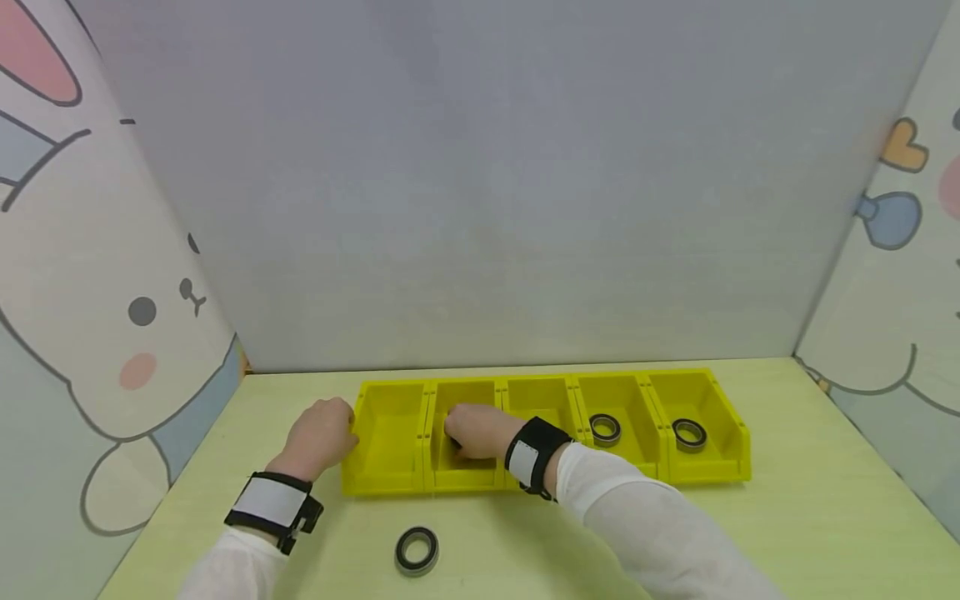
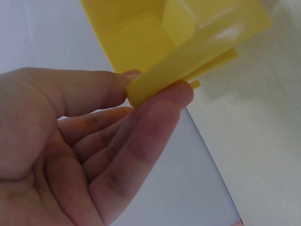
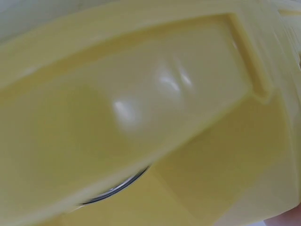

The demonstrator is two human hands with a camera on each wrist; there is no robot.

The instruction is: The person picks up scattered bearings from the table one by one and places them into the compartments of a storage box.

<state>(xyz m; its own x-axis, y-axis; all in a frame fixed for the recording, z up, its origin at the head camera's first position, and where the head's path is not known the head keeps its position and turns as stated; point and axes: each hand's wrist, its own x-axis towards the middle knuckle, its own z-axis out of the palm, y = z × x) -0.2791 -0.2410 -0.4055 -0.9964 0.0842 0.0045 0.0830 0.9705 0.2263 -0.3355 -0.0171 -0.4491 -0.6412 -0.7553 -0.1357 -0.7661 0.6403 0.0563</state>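
Five yellow bins stand joined in a row on the table. My left hand is at the row's left end. In the left wrist view the left hand pinches the leftmost bin's rim between thumb and fingers. My right hand reaches down into the second bin, fingers curled over a black-and-steel bearing. Only a dark sliver of that bearing shows under the hand. The right wrist view shows its metal edge against the yellow wall.
One bearing lies in the fourth bin and another bearing in the fifth. A loose bearing lies on the yellow-green table in front of the row. Cartoon-printed panels close in the left, back and right.
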